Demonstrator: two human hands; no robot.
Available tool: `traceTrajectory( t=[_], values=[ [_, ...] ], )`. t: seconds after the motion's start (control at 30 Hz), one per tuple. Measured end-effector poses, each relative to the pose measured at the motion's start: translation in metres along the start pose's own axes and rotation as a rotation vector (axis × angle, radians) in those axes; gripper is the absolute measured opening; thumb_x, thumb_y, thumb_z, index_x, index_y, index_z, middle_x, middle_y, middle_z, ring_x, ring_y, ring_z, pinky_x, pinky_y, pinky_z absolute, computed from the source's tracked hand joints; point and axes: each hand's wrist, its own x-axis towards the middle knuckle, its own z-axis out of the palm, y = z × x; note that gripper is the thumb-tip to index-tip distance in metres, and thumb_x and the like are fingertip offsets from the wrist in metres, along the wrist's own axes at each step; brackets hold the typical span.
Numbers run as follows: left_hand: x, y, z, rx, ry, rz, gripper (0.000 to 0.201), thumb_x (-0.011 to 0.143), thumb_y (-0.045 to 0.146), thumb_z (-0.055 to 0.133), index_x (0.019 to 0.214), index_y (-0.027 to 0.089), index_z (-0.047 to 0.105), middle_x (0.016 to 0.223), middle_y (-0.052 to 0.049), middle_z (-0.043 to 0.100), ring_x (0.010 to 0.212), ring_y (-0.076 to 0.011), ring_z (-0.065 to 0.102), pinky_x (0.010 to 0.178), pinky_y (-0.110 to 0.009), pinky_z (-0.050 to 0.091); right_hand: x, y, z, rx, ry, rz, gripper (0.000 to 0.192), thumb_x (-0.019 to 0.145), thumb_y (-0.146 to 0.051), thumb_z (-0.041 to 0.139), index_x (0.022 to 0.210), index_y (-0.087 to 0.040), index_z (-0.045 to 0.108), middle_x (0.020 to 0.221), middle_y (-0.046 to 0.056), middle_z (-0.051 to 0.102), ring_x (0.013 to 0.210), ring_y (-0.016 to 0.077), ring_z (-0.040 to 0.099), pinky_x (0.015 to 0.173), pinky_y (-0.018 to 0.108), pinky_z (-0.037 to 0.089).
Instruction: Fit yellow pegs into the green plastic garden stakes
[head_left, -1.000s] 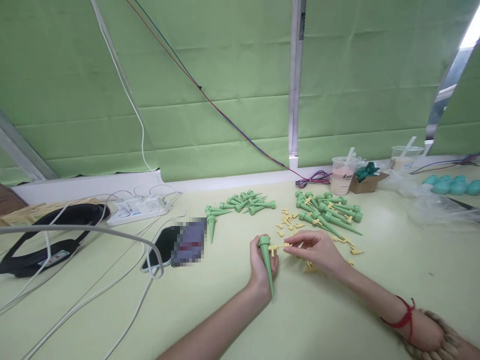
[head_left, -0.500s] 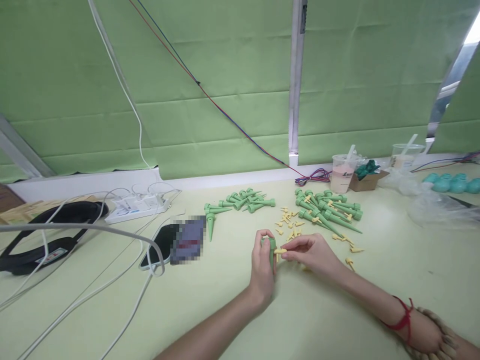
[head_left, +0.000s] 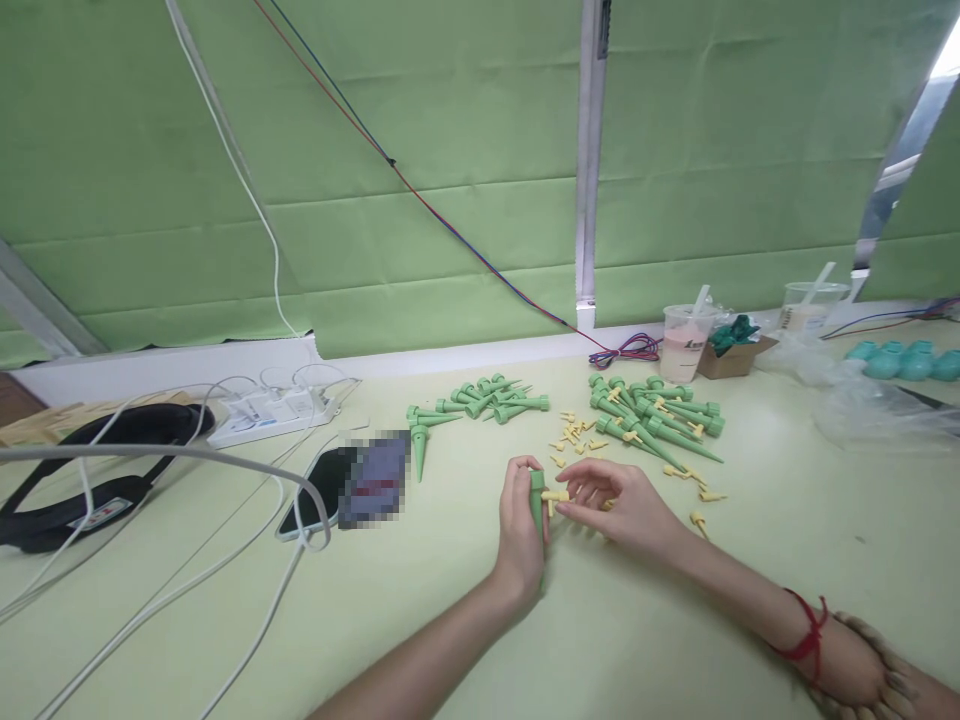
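On the pale-green table (head_left: pixel 675 640) (green-draped wall behind), left hand (head_left: pixel 519 530) grips a green spike (head_left: pixel 537 492) — right hand (head_left: pixel 626 505) pinches a yellow peg (head_left: pixel 556 496).

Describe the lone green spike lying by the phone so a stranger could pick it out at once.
Start at the dark phone left of centre on the pale green table. Just right of the blurred patch beside it lies one green spike, wide end away from the person, tip toward them. Unlike the heaped spikes behind, it lies alone.
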Motion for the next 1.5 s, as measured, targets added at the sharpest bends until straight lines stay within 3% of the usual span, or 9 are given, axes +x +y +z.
traceTrajectory(
  t=[0.1, 0.37, 0.57, 0.7, 0.83, 0.97, 1.07, 1.33, 1.5],
  values=[
    [0.001, -0.001, -0.001, 0.012, -0.015, 0.014, 0.025, 0.088, 0.045, 0.031, 0.083, 0.023, 0.042, 0.046, 0.008, 0.024, 0.037, -0.0071, 0.023, 0.037, -0.019, 0.02, -0.001, -0.003, 0.0, -0.048, 0.017, -0.009, 0.025, 0.071, -0.039, 0.064, 0.078, -0.015, 0.068, 0.077, 0.006, 0.066, 0.065, 0.0138, 0.06, 0.054, 0.022, 0.049],
    [-0.001, 0.0, -0.001, 0.024, -0.023, 0.002, 0.026, 0.087, 0.046, 0.031, 0.082, 0.023, 0.041, 0.05, 0.008, 0.027, 0.038, -0.0069, 0.024, 0.036, -0.019, 0.018, -0.003, -0.007, 0.001, 0.077, -0.092, 0.121, 0.031, 0.074, -0.044, 0.061, 0.068, -0.014, 0.063, 0.053, -0.001, 0.055, 0.048, 0.0089, 0.052, 0.047, 0.019, 0.043],
    [0.001, -0.003, -0.009, 0.142, -0.112, 0.135, 0.03, 0.086, 0.05, 0.034, 0.086, 0.022, 0.043, 0.053, 0.006, 0.035, 0.046, -0.0093, 0.037, 0.042, -0.02, 0.026, -0.003, -0.002, 0.004, 0.289, -0.256, 0.226, 0.042, 0.076, -0.056, 0.052, 0.068, -0.014, 0.053, 0.055, -0.003, 0.052, 0.045, 0.0091, 0.055, 0.047, 0.021, 0.046],
    [-0.002, -0.005, -0.009, 0.103, -0.13, 0.103, 0.034, 0.083, 0.054, 0.037, 0.087, 0.021, 0.046, 0.049, 0.006, 0.038, 0.042, -0.0096, 0.036, 0.041, -0.021, 0.024, -0.004, 0.001, 0.009, 0.463, -0.363, 0.313, 0.05, 0.079, -0.061, 0.042, 0.057, -0.016, 0.043, 0.046, -0.006, 0.043, 0.041, 0.0086, 0.052, 0.046, 0.021, 0.046],
    [-0.004, -0.002, -0.001, 0.011, -0.121, -0.019, 0.032, 0.086, 0.051, 0.028, 0.087, 0.023, 0.043, 0.042, 0.007, 0.035, 0.037, -0.0095, 0.031, 0.038, -0.02, 0.022, -0.005, 0.0, 0.007, 0.294, -0.254, 0.216, 0.053, 0.083, -0.06, 0.036, 0.062, -0.014, 0.051, 0.051, -0.002, 0.05, 0.044, 0.0098, 0.054, 0.047, 0.022, 0.047],
    [0.001, 0.0, 0.001, 0.026, 0.042, -0.014, 0.027, 0.087, 0.045, 0.03, 0.082, 0.022, 0.043, 0.045, 0.008, 0.028, 0.038, -0.0075, 0.025, 0.037, -0.018, 0.019, -0.004, -0.005, 0.0, 0.05, -0.058, 0.047, 0.035, 0.074, -0.047, 0.06, 0.091, -0.016, 0.059, 0.073, 0.003, 0.062, 0.058, 0.0118, 0.059, 0.049, 0.021, 0.05],
    [0.002, 0.0, 0.0, 0.021, 0.031, -0.011, 0.028, 0.088, 0.045, 0.028, 0.083, 0.022, 0.042, 0.045, 0.008, 0.026, 0.038, -0.0078, 0.024, 0.037, -0.018, 0.019, -0.003, -0.006, -0.003, -0.045, 0.009, -0.019, 0.029, 0.07, -0.04, 0.065, 0.086, -0.016, 0.066, 0.079, 0.006, 0.066, 0.068, 0.0151, 0.062, 0.053, 0.022, 0.051],
    [-0.002, 0.0, 0.001, -0.002, -0.019, -0.008, 0.028, 0.087, 0.048, 0.03, 0.083, 0.022, 0.042, 0.049, 0.007, 0.029, 0.039, -0.0077, 0.028, 0.036, -0.017, 0.02, -0.005, -0.003, 0.0, 0.038, -0.091, 0.088, 0.044, 0.083, -0.05, 0.044, 0.068, -0.014, 0.065, 0.06, 0.004, 0.063, 0.055, 0.013, 0.06, 0.054, 0.023, 0.051],
    [-0.001, 0.0, 0.0, -0.021, 0.019, 0.001, 0.028, 0.086, 0.047, 0.033, 0.081, 0.021, 0.043, 0.049, 0.007, 0.027, 0.038, -0.0068, 0.025, 0.036, -0.017, 0.02, -0.002, -0.005, -0.002, -0.023, -0.009, 0.039, 0.036, 0.069, -0.046, 0.065, 0.089, -0.016, 0.066, 0.08, 0.006, 0.067, 0.065, 0.0153, 0.062, 0.051, 0.022, 0.051]
  ],
)
